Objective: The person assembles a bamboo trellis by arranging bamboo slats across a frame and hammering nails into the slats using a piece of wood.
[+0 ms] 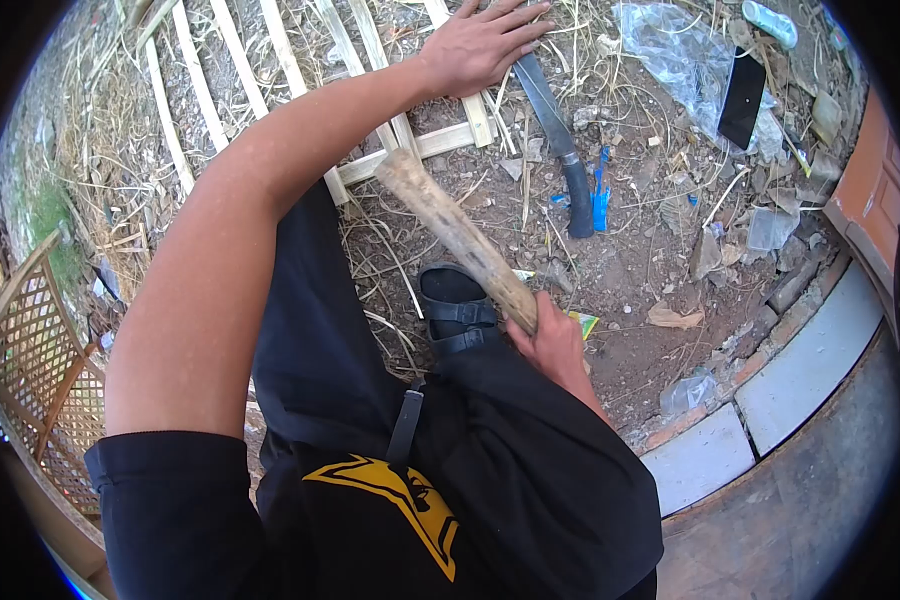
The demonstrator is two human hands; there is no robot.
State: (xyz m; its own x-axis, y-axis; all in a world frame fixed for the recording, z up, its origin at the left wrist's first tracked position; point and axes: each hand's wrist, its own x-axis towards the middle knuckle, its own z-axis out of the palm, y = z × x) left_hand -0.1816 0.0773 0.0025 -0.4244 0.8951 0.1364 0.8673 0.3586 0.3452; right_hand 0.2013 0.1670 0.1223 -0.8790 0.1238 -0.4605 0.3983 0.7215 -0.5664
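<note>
My left hand [480,48] lies at the top centre, its fingers spread to the right, over the end of a pale wooden slat [473,118]. It holds nothing. My right hand [553,345] is wrapped round the lower end of a thick wooden stick [460,235], which slants up and left, its far end close to the slat frame's crosspiece [440,142]. Just right of my left hand, a machete [545,105] with a black handle [578,200] lies on the dirt. Blue scraps [601,195] lie beside that handle.
Several slats [232,55] stretch across the upper left. A black phone [742,98] rests on clear plastic [670,45]. My sandalled foot [457,305] is below the stick. A tiled edge [700,460] curves along the right; a woven lattice piece [40,350] stands at the left.
</note>
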